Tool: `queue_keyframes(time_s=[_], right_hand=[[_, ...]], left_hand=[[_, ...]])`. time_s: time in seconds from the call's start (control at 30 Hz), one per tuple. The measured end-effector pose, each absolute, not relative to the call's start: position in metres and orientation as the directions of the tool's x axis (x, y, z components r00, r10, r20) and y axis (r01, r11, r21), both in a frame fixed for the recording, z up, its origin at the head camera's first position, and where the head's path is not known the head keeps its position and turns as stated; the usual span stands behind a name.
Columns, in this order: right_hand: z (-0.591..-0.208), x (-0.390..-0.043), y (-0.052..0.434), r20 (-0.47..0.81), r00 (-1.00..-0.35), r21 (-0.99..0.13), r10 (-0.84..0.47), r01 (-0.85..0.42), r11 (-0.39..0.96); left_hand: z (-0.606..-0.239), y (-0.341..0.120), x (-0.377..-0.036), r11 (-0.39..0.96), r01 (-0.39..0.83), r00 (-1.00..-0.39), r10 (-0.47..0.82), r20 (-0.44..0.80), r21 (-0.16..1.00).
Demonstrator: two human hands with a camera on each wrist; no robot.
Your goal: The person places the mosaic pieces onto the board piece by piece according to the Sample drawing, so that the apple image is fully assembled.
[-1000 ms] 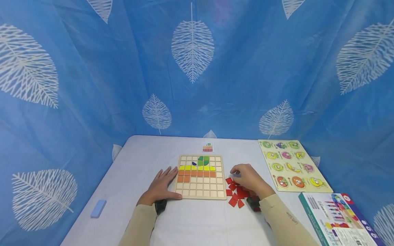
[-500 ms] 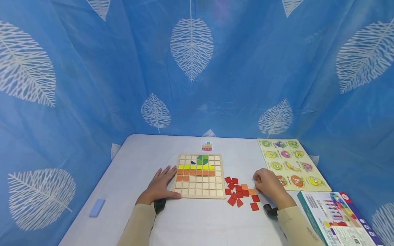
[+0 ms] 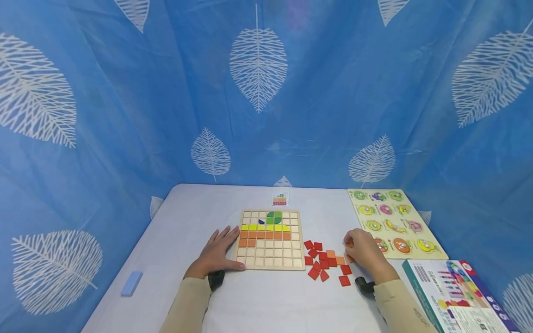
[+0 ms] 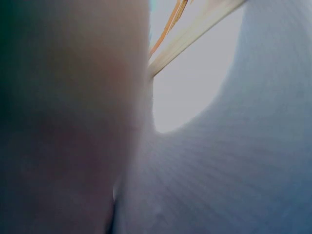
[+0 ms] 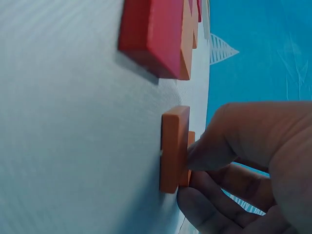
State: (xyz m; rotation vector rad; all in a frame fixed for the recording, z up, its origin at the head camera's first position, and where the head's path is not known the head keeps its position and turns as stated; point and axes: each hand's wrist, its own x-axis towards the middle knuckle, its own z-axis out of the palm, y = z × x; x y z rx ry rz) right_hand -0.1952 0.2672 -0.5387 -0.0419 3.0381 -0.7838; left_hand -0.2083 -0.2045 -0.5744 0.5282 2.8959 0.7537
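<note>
A wooden grid board lies mid-table, with green, yellow and orange tiles in its upper rows. My left hand rests flat on the table at the board's left edge, thumb against its near corner. The left wrist view shows only a blurred palm and the board's edge. Right of the board lies a loose pile of red tiles with a few orange ones. My right hand is at the pile's right end. There its thumb and fingers pinch an orange tile on the cloth. A red tile lies close by.
A fruit peg puzzle lies at the back right and a colourful box at the near right corner. A small pattern card sits behind the board. A light blue block lies near the left edge. Blue leaf-print cloth surrounds the table.
My right hand has moved from over the red tiles to the right end of the pile, uncovering them, and has stayed there for the last half second. The left hand has not moved.
</note>
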Motion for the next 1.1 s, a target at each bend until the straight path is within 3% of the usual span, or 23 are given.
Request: queue_keyframes(time_s=[0.4,0.77,1.1], right_hand=[[-0.541,-0.195,0.262,-0.01,-1.0,-0.483,-0.023,-0.016,0.876],[-0.54,-0.198,0.252,0.09,-0.992,-0.522,-0.086,-0.121,0.844],[-0.528,-0.204,0.206,0.136,-0.975,-0.584,-0.174,-0.221,0.781]], left_hand=[[-0.573,-0.204,-0.207,0.819,0.309,-0.934,0.357,-0.009,0.484],[-0.573,-0.205,-0.207,0.813,0.317,-0.932,0.361,0.004,0.488],[-0.573,-0.205,-0.207,0.818,0.311,-0.934,0.357,-0.004,0.484]])
